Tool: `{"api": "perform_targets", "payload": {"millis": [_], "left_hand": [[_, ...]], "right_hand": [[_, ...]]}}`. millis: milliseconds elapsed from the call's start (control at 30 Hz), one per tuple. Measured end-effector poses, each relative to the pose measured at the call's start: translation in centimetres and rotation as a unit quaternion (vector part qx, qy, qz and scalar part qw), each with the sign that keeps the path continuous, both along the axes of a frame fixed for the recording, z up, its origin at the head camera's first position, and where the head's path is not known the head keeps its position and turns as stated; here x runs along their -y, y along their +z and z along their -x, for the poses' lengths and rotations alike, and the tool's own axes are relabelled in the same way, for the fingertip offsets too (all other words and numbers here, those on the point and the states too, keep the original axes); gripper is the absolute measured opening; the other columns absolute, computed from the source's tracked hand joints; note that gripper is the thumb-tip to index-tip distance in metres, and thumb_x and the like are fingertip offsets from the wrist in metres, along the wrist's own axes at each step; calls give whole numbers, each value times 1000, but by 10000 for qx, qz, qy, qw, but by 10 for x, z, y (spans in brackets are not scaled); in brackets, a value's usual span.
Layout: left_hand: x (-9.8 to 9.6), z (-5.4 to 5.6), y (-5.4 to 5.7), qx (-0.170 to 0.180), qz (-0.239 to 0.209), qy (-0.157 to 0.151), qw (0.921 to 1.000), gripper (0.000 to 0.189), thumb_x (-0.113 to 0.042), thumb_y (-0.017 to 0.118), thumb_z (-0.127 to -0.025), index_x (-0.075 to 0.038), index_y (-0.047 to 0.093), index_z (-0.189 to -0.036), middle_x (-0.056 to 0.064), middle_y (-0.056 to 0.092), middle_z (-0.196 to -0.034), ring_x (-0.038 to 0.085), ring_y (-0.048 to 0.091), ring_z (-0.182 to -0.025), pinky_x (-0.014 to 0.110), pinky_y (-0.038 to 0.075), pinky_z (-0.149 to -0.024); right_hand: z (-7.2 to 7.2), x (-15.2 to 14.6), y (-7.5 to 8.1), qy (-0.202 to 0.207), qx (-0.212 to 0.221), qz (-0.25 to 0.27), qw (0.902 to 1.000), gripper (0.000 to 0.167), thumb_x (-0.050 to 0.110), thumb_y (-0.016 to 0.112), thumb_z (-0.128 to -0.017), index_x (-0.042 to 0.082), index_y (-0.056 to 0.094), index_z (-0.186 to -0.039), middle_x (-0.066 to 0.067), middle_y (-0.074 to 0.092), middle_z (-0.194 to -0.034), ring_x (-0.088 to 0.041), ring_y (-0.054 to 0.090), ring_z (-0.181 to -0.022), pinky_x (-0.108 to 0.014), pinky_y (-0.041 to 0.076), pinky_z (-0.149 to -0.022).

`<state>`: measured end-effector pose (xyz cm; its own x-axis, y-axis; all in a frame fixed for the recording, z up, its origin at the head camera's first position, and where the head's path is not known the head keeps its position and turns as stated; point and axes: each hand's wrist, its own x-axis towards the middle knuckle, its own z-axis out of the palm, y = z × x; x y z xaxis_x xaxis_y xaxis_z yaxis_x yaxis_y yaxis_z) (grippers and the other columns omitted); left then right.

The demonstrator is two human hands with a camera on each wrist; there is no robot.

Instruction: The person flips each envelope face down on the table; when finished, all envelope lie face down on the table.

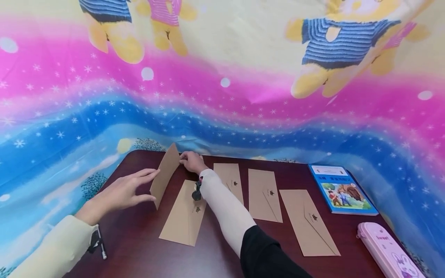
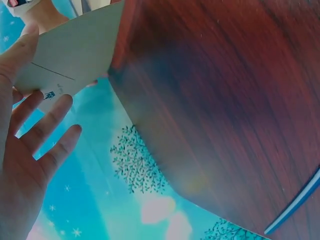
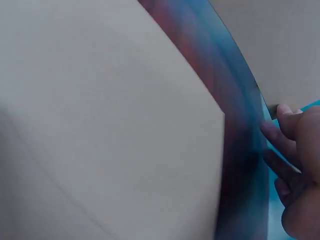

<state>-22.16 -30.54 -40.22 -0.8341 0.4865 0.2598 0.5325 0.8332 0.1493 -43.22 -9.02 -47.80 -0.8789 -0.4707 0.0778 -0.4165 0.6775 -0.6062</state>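
A brown paper envelope [image 1: 165, 175] stands tilted up on its edge at the table's far left, lifted between the two hands. At its far corner, my right hand [image 1: 192, 161] pinches the paper; the right wrist view shows thumb and fingers at that corner [image 3: 274, 107]. My left hand [image 1: 126, 192] is on the envelope's left side, fingers fairly straight, fingertips at or very near the paper. The left wrist view shows the envelope [image 2: 75, 55] with a small dark print and a flap line. Another envelope [image 1: 182, 218] lies flat beneath the right wrist.
More flat envelopes [image 1: 265, 195] lie in a row to the right. Beyond them are a blue picture book [image 1: 342, 189] and a pink pencil case [image 1: 391, 251]. A slim pen-like stick [image 1: 102, 241] shows beside the left wrist. A patterned curtain [image 1: 222, 96] hangs behind the dark wooden table [image 1: 139, 247].
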Motion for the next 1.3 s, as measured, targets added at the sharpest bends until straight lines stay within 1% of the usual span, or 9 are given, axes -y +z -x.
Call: {"api": "perform_targets", "payload": {"millis": [133,200,333,533,800,933,1100,1233,1300], "left_hand": [[6,0,2,15,-208,133,9997,84,-44,82,-86,-13,46,-155,6,53,-153,29,64,-126,47,56,-92],[9,1,2,61,-311,178,9993,85,-44,82,-86,-11,46,-156,8,52,-154,32,62,-129,50,55,-95],[13,0,0,210,-499,228,9983,86,-45,80,-87,-6,44,-155,13,52,-154,37,56,-135,54,51,-101],[21,7,-7,527,-665,206,9962,89,-37,83,-86,4,42,-154,22,52,-151,40,53,-136,56,48,-104],[28,14,-13,911,-442,362,9942,94,-39,84,-85,12,41,-151,25,60,-136,36,62,-120,53,52,-95],[26,19,-16,1130,-260,451,9922,91,-37,83,-86,12,42,-150,22,62,-130,29,63,-109,44,52,-87],[25,22,-20,1330,-94,506,9898,90,-36,82,-87,12,41,-150,10,62,-111,16,55,-90,30,43,-75],[24,25,-23,1443,-81,515,9882,89,-37,81,-88,13,41,-150,1,54,-94,9,46,-78,26,37,-71],[24,25,-24,1555,-88,520,9864,89,-38,80,-89,13,40,-150,-1,52,-90,8,43,-75,25,36,-69]], "right_hand": [[4,-5,8,195,233,533,9981,20,23,60,-105,15,72,-119,-2,74,-115,-19,67,-112,-41,45,-110],[5,-7,12,256,297,676,9969,23,22,59,-106,14,70,-124,-5,72,-120,-20,66,-114,-39,50,-105],[5,-11,17,288,318,725,9964,28,22,59,-106,13,68,-130,-7,69,-129,-22,64,-122,-38,52,-105],[9,-19,24,169,177,785,9966,22,26,63,-103,17,71,-122,-2,72,-112,-17,66,-104,-34,54,-91],[9,-23,33,252,67,575,9980,25,25,62,-104,16,72,-125,-3,73,-119,-18,68,-112,-36,55,-99],[7,-25,33,268,61,507,9983,26,23,61,-105,15,72,-127,-4,72,-124,-20,67,-116,-37,54,-101],[5,-27,32,329,45,321,9989,29,22,59,-105,15,70,-132,-4,71,-128,-19,66,-119,-37,54,-102],[4,-26,33,425,-43,245,9988,31,19,59,-105,13,69,-134,-4,72,-128,-19,67,-119,-36,55,-102],[3,-26,34,465,-83,156,9988,32,19,59,-105,13,68,-136,-4,71,-129,-19,67,-120,-36,54,-102]]}}
